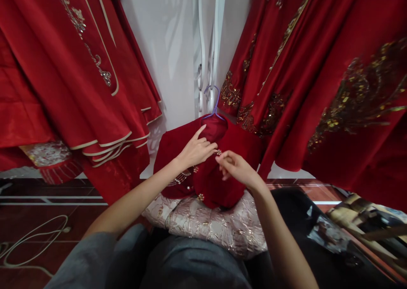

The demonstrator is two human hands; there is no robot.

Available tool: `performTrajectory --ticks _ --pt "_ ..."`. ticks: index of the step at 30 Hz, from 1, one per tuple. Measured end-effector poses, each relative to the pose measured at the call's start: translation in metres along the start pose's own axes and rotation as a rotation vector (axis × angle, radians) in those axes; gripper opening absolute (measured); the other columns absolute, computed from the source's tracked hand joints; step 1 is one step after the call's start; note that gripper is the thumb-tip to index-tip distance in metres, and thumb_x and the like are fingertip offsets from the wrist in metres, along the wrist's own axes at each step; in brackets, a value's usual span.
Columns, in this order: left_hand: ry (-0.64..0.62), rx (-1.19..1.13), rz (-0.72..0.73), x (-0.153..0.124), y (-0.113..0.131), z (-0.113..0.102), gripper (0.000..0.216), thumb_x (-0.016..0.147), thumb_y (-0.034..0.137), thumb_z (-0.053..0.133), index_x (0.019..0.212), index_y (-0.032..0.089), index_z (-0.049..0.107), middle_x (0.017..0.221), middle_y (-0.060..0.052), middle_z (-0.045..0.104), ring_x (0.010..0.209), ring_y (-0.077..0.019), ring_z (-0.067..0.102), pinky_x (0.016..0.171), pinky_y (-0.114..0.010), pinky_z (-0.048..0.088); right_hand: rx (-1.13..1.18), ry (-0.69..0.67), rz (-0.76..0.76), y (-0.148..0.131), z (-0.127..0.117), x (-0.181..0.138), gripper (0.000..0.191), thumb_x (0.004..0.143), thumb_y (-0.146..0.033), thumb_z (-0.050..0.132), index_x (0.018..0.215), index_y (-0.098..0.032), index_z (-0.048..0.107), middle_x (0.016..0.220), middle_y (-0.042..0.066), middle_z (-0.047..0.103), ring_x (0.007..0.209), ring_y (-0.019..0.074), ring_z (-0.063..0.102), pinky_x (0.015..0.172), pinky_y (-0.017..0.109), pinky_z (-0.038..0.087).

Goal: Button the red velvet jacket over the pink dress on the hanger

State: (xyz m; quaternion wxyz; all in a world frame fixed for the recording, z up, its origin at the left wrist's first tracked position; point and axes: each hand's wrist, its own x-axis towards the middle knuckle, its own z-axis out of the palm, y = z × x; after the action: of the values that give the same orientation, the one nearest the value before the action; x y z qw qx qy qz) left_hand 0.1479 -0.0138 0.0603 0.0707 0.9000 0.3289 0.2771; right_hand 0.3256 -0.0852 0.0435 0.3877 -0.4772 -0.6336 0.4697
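A red velvet garment (178,142) on a purple hanger (217,106) lies across my lap, with jewelled flower buttons down its front. My left hand (197,150) rests on its upper part. The index finger is stretched out, while the other fingers curl in at the garment's edge beside an upper jewelled button (218,152). Just right of that button, my right hand (234,166) has thumb and index finger pinched together; anything between them is too small to make out. Lower on the front sit another jewelled button (200,197) and strung bead trim (181,178).
Under the garment lies shiny pink brocade fabric (210,221). Red embroidered gowns hang at left (79,68) and right (318,89), close to both arms. A white cable (38,229) coils on the floor at left. A clear plastic bag (329,234) lies at lower right.
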Motion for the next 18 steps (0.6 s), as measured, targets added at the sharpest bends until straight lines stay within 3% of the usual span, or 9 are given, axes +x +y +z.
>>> performTrajectory --ticks 2,4,7,9,12,15,18 --pt "0.094 0.135 0.021 -0.006 -0.001 0.003 0.034 0.088 0.024 0.047 0.118 0.02 0.062 0.092 -0.008 0.066 0.099 -0.0248 0.059 0.116 -0.057 0.012 0.09 0.145 -0.148 -0.005 0.013 0.014 0.042 0.087 -0.054 0.049 0.113 -0.02 0.049 0.108 0.009 0.065 0.091 0.0163 0.065 0.084 0.034 0.057" --pt "0.193 0.317 0.027 -0.013 -0.002 0.007 0.046 0.089 0.015 0.041 0.134 0.018 0.05 0.113 -0.013 0.061 0.113 -0.0267 0.054 0.115 -0.058 0.012 0.086 0.156 -0.221 -0.009 0.024 0.025 0.052 0.09 -0.054 0.044 0.13 -0.021 0.04 0.137 0.012 0.05 0.124 0.0188 0.052 0.105 0.036 0.044" --pt "0.323 0.561 -0.062 -0.022 -0.007 0.008 0.063 0.085 0.006 0.039 0.146 0.021 0.032 0.144 -0.016 0.039 0.133 -0.0321 0.037 0.114 -0.062 0.011 -0.116 0.181 -0.088 -0.006 0.032 0.032 0.075 0.088 -0.062 0.04 0.145 -0.016 0.021 0.153 0.016 0.028 0.145 0.0257 0.019 0.117 0.045 0.024" --pt "0.383 0.643 -0.191 -0.026 -0.015 0.0 0.07 0.082 0.004 0.042 0.148 0.018 0.026 0.15 -0.019 0.029 0.136 -0.0373 0.031 0.111 -0.065 0.014 -0.277 0.331 -0.007 0.003 0.025 0.033 0.085 0.086 -0.064 0.043 0.146 -0.01 0.018 0.151 0.022 0.027 0.146 0.0326 0.011 0.117 0.052 0.018" --pt "0.387 0.614 -0.395 -0.03 -0.037 -0.03 0.07 0.077 0.006 0.048 0.145 0.01 0.031 0.148 -0.027 0.03 0.128 -0.0417 0.041 0.103 -0.06 0.033 -0.503 0.597 -0.017 0.016 -0.005 0.033 0.08 0.086 -0.059 0.046 0.139 -0.001 0.029 0.14 0.031 0.038 0.14 0.0401 0.026 0.112 0.054 0.023" --pt "0.326 0.504 -0.577 -0.033 -0.064 -0.068 0.052 0.078 0.01 0.048 0.129 0.015 0.053 0.123 -0.021 0.059 0.11 -0.0362 0.057 0.093 -0.05 0.045 -0.781 0.714 -0.017 0.018 -0.045 0.036 0.063 0.09 -0.054 0.041 0.126 -0.002 0.044 0.125 0.031 0.051 0.127 0.0412 0.043 0.105 0.054 0.031" --pt "0.299 0.329 -0.649 -0.035 -0.09 -0.092 0.038 0.075 0.016 0.054 0.111 0.021 0.066 0.104 -0.011 0.07 0.1 -0.03 0.062 0.089 -0.04 0.047 -0.99 0.737 0.003 0.011 -0.075 0.042 0.059 0.093 -0.051 0.034 0.119 0.0 0.053 0.122 0.031 0.055 0.122 0.0398 0.048 0.103 0.052 0.033"
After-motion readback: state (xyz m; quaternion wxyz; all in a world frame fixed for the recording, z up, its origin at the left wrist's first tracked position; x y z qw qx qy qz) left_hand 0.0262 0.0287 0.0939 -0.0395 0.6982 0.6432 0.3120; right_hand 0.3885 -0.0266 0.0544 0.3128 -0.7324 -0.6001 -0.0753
